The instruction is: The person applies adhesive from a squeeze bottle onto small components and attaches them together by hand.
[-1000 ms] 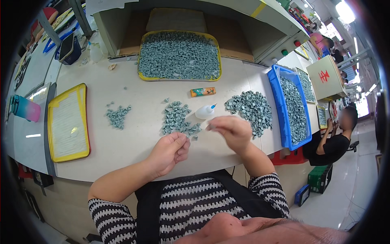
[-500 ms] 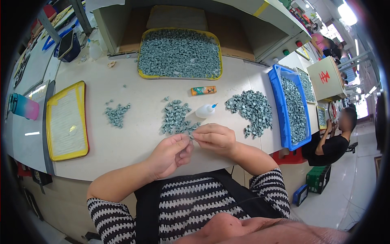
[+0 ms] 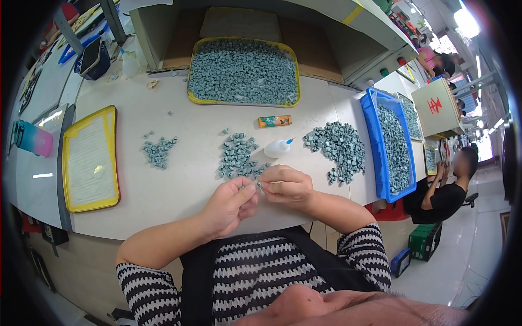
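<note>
In front of my chest, my two hands meet at the fingertips. My right hand [image 3: 288, 185] pinches a small grey-green piece [image 3: 259, 185] between thumb and fingers. Beside it my left hand [image 3: 231, 205] has thumb and forefinger pressed together; whatever they grip is hidden. Just beyond the fingertips lies a loose pile of like grey-green pieces [image 3: 237, 155]. A smaller pile [image 3: 157, 153] is to its left and a larger one [image 3: 338, 149] to the right. Between the middle and right piles stands a white squeeze bottle [image 3: 277, 148] with a blue tip.
Behind lies a yellow-rimmed tray [image 3: 190, 89] full of pieces, with an orange-green packet [image 3: 275, 121] before it. A blue bin [image 3: 376, 146] of pieces is at right. At left are a yellow-edged white tray [image 3: 89, 163] and a bottle [image 3: 33, 138]. A co-worker [image 3: 443, 187] sits far right.
My hands stay together, and their fingertips have shifted slightly apart, so the small piece shows more clearly at my right thumb. The whole view has moved slightly.
</note>
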The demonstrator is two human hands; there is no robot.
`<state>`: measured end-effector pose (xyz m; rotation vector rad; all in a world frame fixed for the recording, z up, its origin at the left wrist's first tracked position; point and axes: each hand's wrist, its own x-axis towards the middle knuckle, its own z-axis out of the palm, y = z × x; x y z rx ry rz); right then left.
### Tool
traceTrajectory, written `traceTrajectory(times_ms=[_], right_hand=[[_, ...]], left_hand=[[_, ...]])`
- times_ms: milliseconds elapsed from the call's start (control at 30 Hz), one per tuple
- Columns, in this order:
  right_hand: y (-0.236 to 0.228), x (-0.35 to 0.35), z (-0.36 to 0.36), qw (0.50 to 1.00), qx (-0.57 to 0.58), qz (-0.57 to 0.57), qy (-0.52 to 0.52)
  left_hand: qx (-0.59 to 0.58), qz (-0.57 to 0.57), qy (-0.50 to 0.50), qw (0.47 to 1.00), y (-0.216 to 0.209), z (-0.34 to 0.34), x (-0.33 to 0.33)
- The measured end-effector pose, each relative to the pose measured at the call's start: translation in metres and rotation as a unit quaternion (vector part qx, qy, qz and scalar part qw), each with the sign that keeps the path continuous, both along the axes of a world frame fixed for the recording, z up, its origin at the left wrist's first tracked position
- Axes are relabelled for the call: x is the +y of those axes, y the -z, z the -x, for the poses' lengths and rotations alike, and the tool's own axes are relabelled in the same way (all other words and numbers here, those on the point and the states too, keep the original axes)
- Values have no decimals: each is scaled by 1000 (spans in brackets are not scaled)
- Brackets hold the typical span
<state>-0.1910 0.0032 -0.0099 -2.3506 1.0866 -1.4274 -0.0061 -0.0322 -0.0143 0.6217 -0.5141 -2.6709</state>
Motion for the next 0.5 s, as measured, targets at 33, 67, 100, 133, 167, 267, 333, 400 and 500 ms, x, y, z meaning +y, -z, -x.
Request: traceTrajectory(times_ms=[33,67,100,133,167,267,333,400,500], right_hand=[[1,0,0,1000,-16,-4,0],[2,0,0,1000,-16,-3,0],[4,-1,1,1000,-22,-8,-9],[4,-1,1,999,-28,-12,-18],[3,-1,1,999,-27,-11,-18],[-4,2,-2,998,14,-46,27],[-10,4,-2,995,31,-14,89],[-13,9,5,991,18,-7,132],[-9,13,25,983,20,8,181]], left_hand=[[0,0,0,1000,0,0,0],[-5,4,1,1000,1,0,1],[-10,8,2,1000,1,0,1],[-9,9,2,1000,0,0,1],[-23,0,-5,1000,-1,0,0],[-33,-8,-39,999,2,-2,-7],[-28,-10,-65,997,0,-3,-12],[-20,-27,-82,996,-9,-5,-15],[-32,-26,-76,996,-14,-5,-14]])
